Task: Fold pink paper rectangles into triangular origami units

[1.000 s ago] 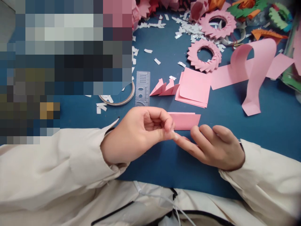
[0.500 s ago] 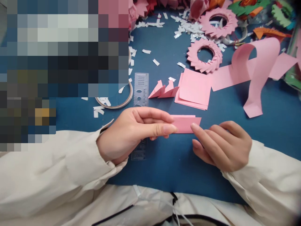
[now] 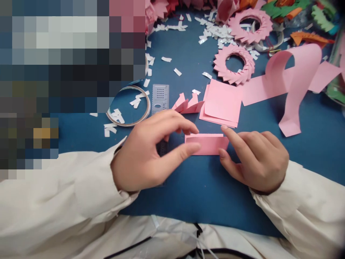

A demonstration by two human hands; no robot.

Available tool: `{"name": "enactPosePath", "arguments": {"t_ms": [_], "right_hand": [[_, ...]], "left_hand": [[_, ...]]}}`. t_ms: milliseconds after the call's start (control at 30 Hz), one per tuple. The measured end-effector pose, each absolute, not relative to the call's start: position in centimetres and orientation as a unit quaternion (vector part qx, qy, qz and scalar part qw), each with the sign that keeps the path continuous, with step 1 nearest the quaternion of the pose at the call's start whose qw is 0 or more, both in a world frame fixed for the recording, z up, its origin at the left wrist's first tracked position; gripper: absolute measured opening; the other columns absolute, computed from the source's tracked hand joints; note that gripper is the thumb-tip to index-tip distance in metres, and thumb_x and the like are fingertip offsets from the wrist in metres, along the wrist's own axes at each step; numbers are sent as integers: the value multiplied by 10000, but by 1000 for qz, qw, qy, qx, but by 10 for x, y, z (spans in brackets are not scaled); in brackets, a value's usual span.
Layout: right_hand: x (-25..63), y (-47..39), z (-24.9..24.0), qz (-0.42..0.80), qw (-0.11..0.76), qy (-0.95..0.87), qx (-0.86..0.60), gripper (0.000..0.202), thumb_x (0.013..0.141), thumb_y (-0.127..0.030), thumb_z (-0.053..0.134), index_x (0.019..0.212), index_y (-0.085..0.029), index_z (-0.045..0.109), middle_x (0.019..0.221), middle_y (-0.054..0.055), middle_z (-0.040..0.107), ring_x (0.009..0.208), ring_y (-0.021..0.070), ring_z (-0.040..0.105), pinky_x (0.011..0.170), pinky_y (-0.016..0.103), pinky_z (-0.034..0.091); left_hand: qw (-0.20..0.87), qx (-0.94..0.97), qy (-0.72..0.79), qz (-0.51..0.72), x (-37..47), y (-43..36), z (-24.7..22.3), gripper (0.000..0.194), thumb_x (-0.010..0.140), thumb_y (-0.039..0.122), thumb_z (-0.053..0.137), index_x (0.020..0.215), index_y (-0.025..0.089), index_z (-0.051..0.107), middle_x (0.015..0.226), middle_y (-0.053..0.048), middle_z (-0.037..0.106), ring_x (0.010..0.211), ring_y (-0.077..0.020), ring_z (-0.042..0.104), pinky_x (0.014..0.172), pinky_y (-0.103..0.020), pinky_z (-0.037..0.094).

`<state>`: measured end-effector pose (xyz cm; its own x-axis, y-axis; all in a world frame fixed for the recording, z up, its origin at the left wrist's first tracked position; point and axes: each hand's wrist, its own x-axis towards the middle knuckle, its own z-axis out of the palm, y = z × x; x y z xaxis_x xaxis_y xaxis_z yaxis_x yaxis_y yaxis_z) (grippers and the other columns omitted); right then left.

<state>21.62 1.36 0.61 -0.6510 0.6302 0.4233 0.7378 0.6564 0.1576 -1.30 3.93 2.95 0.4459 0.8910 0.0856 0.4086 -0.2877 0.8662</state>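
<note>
A folded strip of pink paper (image 3: 210,144) lies lengthwise between my two hands, its long edges running left to right. My left hand (image 3: 145,151) is at its left end, with the thumb over the paper and the index finger by the upper edge; thumb and fingers are spread apart. At the right end is my right hand (image 3: 254,158), open too. Its thumb tip is at the lower right corner and its index fingertip just above the upper edge. Whether each fingertip presses on the paper I cannot tell.
Behind the strip lie square pink sheets (image 3: 222,102), small folded pink pieces (image 3: 187,103) and a clear ruler (image 3: 160,95) partly under my left hand. Pink paper rings (image 3: 249,27), a curled pink strip (image 3: 293,82), a tape roll (image 3: 148,108) and white scraps surround them. Upper left is pixelated.
My left hand has loosened its pinch on the folded paper, thumb and fingers now apart. My right index finger has moved up off the paper's face, away from the thumb.
</note>
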Motion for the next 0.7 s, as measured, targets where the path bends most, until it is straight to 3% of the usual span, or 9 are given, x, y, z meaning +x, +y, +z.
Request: {"name": "enactPosePath", "arguments": {"t_ms": [100,333,500,633,700], "right_hand": [[216,14,5,-151,156,-900,-378,420,759,-290,631,1094,-45,565,693,52,601,570,151,470,528,307,336],[215,15,3,-122,136,-908,-377,339,763,-311,644,1009,-84,591,732,47,613,611,144,499,552,300,348],[216,17,5,-114,152,-915,-357,296,772,-263,643,997,-79,585,675,34,588,577,125,462,532,294,326],[216,18,6,-93,175,-942,-270,201,768,-147,629,948,-73,579,633,16,567,545,112,422,499,294,282],[215,17,7,-76,175,-953,-235,198,772,-163,628,938,-64,585,634,12,557,551,114,429,492,297,285]], "left_hand": [[246,865,383,210,-14,40,20,216,818,255,572,964,105,625,985,-102,586,949,-219,523,853,-373,426],[92,912,363,168,-12,38,11,247,866,215,484,1067,105,578,1054,-138,582,1015,-289,519,798,-425,434],[58,969,171,171,-15,38,13,265,904,86,350,976,105,603,970,-92,633,923,-217,570,727,-351,420],[55,977,139,154,-14,38,12,290,911,70,318,987,76,598,938,-81,641,878,-196,586,663,-326,411],[48,979,129,151,-13,38,12,296,913,72,309,1009,79,589,946,-82,639,883,-195,587,654,-324,416]]}}
